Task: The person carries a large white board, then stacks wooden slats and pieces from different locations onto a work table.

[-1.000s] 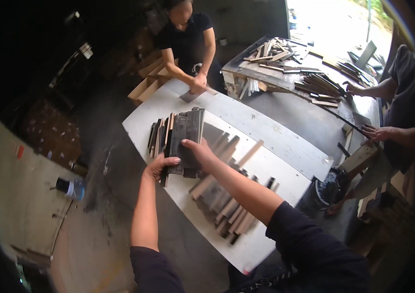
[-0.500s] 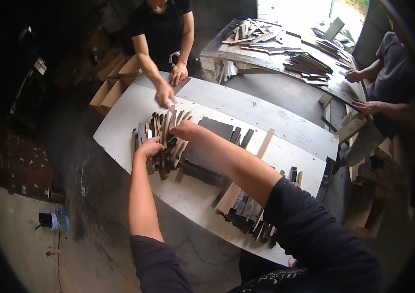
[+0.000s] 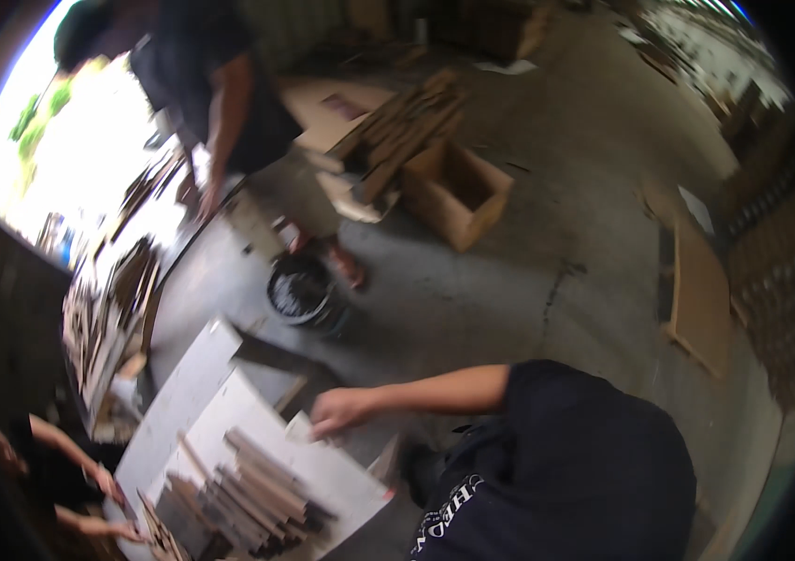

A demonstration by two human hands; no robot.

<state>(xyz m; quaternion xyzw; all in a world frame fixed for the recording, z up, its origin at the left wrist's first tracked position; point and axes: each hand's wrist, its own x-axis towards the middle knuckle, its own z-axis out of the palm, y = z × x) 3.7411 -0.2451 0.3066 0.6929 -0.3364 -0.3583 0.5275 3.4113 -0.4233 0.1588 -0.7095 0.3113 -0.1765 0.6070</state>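
Note:
My right arm reaches left across the view, and my right hand is closed over the near right end of the white table. A small pale piece shows at its fingertips; blur hides what it is. My left hand is out of view. A pile of wood strips lies on the table to the left of my right hand, dark and brown ones side by side.
A co-worker's hands are at the table's far end, lower left. Another person stands at a second bench piled with strips. A black bucket, an open cardboard box and stacked boards stand on the floor.
My view has swung far to the right. My right hand has left the strips and moved to the table's near end. My left hand has gone out of view.

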